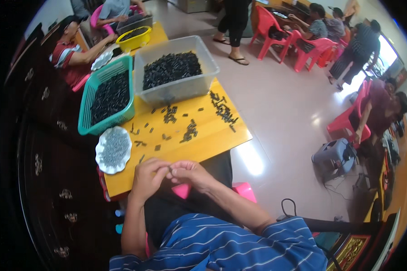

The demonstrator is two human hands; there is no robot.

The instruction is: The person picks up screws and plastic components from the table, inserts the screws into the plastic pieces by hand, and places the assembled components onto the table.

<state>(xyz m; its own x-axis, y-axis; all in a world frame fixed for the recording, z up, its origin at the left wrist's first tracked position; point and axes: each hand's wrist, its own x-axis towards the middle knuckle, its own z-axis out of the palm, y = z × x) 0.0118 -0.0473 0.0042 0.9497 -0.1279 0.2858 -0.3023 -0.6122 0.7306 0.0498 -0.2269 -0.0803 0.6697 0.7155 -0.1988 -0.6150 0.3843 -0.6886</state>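
Note:
My left hand (145,177) and my right hand (193,175) meet just off the near edge of the yellow table (215,141). Both are closed, fingertips pinched together around a small dark piece (170,169), mostly hidden by the fingers. Close to my left hand, a white scalloped plate (99,159) holds many tiny silvery metal parts. Small black rectangular pieces (190,131) lie scattered and in loose clusters on the table beyond my hands. Farther back are a teal slotted basket (115,118) and a clear plastic bin (178,91), both heaped with similar black pieces.
A yellow basin (140,44) of black pieces stands at the table's far end, where two people sit working. Dark wooden cabinets (54,149) line the left. Right are pink chairs (312,49) with seated people, two standing people, and a grey box-shaped appliance (333,158) on the floor.

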